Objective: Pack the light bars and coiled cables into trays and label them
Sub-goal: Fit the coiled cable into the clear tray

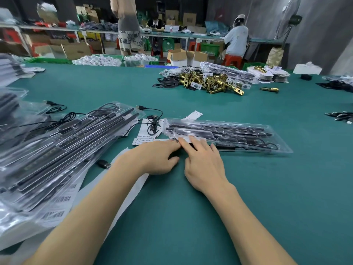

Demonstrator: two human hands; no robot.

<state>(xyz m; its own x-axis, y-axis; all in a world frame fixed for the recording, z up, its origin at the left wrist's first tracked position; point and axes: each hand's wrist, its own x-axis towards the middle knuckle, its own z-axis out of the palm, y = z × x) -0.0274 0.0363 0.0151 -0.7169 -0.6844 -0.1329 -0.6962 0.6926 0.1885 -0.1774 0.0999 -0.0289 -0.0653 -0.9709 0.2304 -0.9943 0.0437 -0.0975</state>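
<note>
— Right hand (204,161) is down on the green counter (267,188), fingers stretched forward and lying flat, fingertips pressing a small white label (184,139) at the near left corner of the clear tray (225,135).

— And the left hand (154,159)?

— Just beside it, fingers straight and relaxed, tips touching that same corner of the tray, thumb resting on the counter. Neither hand is curled round anything.

— What's in the tray?

— Black light bars (219,129) lying lengthwise, with a dark cable (267,145) tucked in towards the right end. The tray lies flat, angled away to the right.

— Further out?

— Left of the tray, printed paper cards (145,131) with a loose coiled cable (152,125) on top. Beyond that, at the left, a tall heap of packed trays (63,146), bars and cables showing through the plastic, barcode sheets (61,203) poking out underneath.

— And the far side?

— Well apart, a pile of brass lock parts (212,81) and stacks of packed cards. Behind the counter, other people at a bench among cardboard boxes.
</note>
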